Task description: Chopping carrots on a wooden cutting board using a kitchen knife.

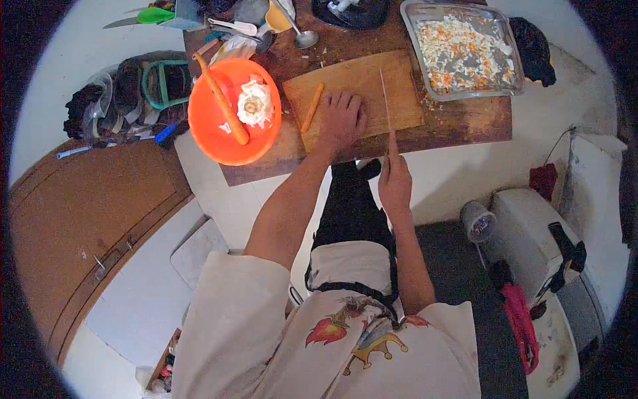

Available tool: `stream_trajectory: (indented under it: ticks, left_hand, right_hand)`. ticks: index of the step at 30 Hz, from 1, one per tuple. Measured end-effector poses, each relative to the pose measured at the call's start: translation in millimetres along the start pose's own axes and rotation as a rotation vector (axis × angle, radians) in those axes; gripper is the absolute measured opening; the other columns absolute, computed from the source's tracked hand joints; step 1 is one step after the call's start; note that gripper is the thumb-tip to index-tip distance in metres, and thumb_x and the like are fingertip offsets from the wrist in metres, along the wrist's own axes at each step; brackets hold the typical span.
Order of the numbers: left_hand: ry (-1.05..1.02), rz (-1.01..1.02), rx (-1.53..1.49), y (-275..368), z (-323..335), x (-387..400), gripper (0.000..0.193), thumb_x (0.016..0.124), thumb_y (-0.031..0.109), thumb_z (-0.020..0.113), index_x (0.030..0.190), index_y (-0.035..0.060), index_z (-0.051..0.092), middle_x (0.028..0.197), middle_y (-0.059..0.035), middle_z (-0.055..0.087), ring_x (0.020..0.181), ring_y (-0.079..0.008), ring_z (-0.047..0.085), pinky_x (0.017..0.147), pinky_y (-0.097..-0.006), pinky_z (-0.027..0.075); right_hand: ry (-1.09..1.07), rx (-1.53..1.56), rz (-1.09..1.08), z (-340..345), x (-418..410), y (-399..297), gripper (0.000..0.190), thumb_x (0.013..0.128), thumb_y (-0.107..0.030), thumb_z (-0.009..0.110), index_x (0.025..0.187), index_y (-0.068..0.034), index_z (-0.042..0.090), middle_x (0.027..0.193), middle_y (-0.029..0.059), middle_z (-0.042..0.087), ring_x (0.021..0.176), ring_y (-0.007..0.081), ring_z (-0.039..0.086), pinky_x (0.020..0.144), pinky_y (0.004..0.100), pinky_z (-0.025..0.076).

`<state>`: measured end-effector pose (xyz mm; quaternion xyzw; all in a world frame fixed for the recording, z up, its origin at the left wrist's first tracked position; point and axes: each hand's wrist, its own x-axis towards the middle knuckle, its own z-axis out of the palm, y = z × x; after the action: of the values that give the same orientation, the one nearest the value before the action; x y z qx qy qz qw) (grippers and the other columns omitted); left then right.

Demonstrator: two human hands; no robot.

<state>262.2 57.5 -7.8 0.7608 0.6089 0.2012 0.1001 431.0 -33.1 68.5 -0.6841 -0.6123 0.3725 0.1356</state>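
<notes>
My left hand (344, 119) rests palm down on a wooden cutting board (403, 99), its fingers slightly spread. Whatever lies beneath the palm is hidden. Just left of those fingers is a carrot piece (312, 107), lying lengthwise on the board. My right hand (396, 182) grips a knife (386, 99) by its handle; the thin blade points away from me over the board's right part and appears nearly edge-on. An orange plastic bowl (204, 132) stands to the left, holding a long carrot (222, 99) and a leafy white piece, probably cabbage (255, 103).
A glass dish (413, 50) of shredded white and orange vegetables (463, 52) stands right of the board on the wooden table (478, 119). Behind the bowl lie a metal ladle (305, 39) and other utensils. A black container (354, 20) sits at the back edge.
</notes>
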Motion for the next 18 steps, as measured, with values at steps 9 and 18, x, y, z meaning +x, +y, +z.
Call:
stream_trajectory:
  ticks: [9, 18]
  left_hand:
    - [-0.010, 0.072, 0.024, -3.9, 5.5, -0.5, 0.037, 0.081, 0.018, 0.065, 0.116, 0.0102, 0.062, 0.114, -0.0111, 0.060, 0.112, -0.0312, 0.053, 0.102, -0.0516, 0.037]
    - [-0.035, 0.057, 0.012, -6.9, 6.6, -2.5, 0.039, 0.079, 0.019, 0.067, 0.118, 0.0150, 0.063, 0.118, -0.0081, 0.060, 0.114, -0.0305, 0.053, 0.103, -0.0495, 0.037]
  right_hand:
    - [-0.006, -0.018, -0.031, 2.2, -7.4, 6.0, 0.074, 0.094, -0.003, 0.053, 0.159, -0.024, 0.022, 0.102, 0.0250, 0.061, 0.085, 0.0454, 0.063, 0.073, 0.0537, 0.053]
    - [-0.024, 0.017, -0.099, 12.0, -8.6, -1.2, 0.076, 0.093, -0.003, 0.052, 0.159, -0.023, 0.022, 0.101, 0.0267, 0.059, 0.084, 0.0476, 0.061, 0.071, 0.0546, 0.053]
